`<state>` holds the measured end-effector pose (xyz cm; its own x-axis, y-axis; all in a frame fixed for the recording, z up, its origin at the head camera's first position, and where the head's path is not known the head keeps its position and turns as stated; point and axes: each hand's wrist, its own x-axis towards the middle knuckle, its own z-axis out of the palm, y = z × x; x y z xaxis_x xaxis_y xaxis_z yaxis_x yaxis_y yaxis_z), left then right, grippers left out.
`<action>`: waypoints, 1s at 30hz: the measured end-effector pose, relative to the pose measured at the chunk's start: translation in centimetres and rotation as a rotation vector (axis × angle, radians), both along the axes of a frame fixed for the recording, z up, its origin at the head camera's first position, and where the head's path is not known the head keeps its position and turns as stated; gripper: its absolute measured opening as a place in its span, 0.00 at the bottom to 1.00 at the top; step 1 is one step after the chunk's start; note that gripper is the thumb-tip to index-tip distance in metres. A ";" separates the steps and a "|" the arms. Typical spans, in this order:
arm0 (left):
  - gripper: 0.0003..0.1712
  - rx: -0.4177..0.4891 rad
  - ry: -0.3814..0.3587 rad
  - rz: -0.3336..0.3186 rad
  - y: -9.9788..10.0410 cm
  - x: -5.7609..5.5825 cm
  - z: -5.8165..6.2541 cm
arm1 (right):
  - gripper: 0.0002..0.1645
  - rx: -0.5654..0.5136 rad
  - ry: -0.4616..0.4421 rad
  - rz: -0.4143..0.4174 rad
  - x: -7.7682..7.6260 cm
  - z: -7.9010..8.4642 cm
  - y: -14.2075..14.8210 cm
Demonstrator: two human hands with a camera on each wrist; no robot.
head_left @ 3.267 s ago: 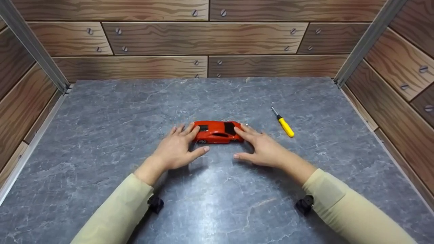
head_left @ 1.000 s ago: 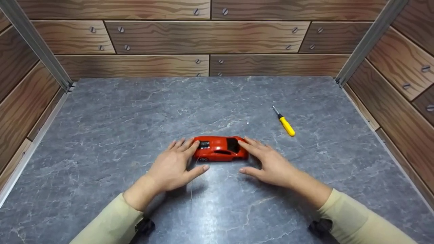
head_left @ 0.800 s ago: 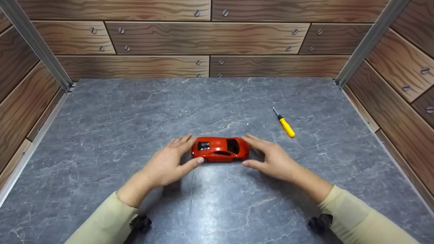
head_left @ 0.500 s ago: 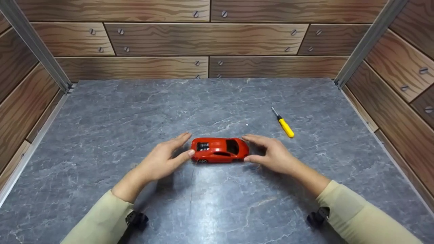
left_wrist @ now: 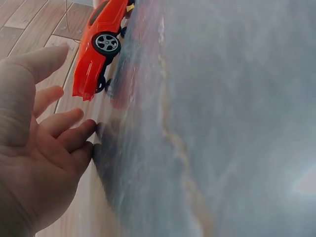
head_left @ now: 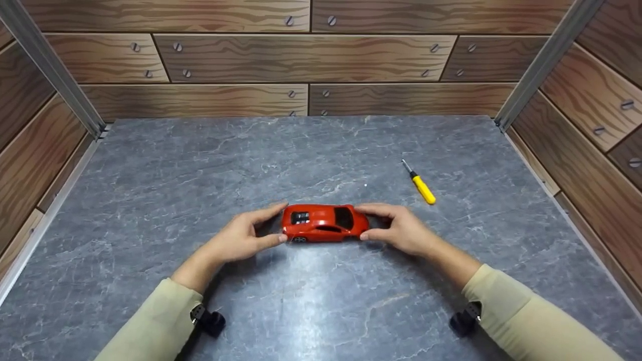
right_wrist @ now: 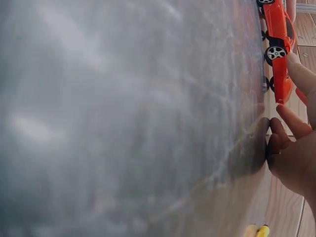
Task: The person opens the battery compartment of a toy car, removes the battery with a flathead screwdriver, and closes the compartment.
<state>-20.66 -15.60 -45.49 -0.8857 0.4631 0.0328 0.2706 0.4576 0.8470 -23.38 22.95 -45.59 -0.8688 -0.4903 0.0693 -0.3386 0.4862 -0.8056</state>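
Observation:
A red toy car sits on the grey marbled table, its rear to the left and its dark windshield to the right. At the rear end, my left hand has its thumb and index finger spread at the two corners. In the left wrist view, a small gap shows between the left thumb and the car's body. My right hand holds the front end, thumb on the near side and index finger along the far side. The right wrist view shows the right thumb against the car.
A screwdriver with a yellow handle lies behind and to the right of the car. A tiny white speck is on the table. Wood-patterned walls and grey metal posts bound the back and sides.
The car has come nearer the person since the oldest frame. Both hands moved from lying over its ends to its corners, thumbs shifting to the near side.

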 end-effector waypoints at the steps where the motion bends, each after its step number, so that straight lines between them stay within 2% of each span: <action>1: 0.46 0.007 -0.007 0.001 0.1 0.0 -0.1 | 0.37 0.000 -0.006 0.001 0.0 -0.1 0.0; 8: 0.41 0.020 -0.026 -0.005 0.6 0.0 -0.6 | 0.37 -0.018 -0.045 -0.011 -0.1 -0.4 0.2; 13: 0.39 0.013 -0.023 0.029 0.9 0.1 -0.8 | 0.37 -0.018 -0.050 -0.013 -0.2 -0.6 0.1; 19: 0.38 -0.010 0.016 0.060 1.2 0.2 -0.9 | 0.38 0.007 -0.033 -0.015 -0.3 -0.7 0.1; 30: 0.37 -0.025 0.026 0.104 1.5 0.3 -1.1 | 0.38 0.013 -0.036 -0.015 -0.2 -0.9 0.1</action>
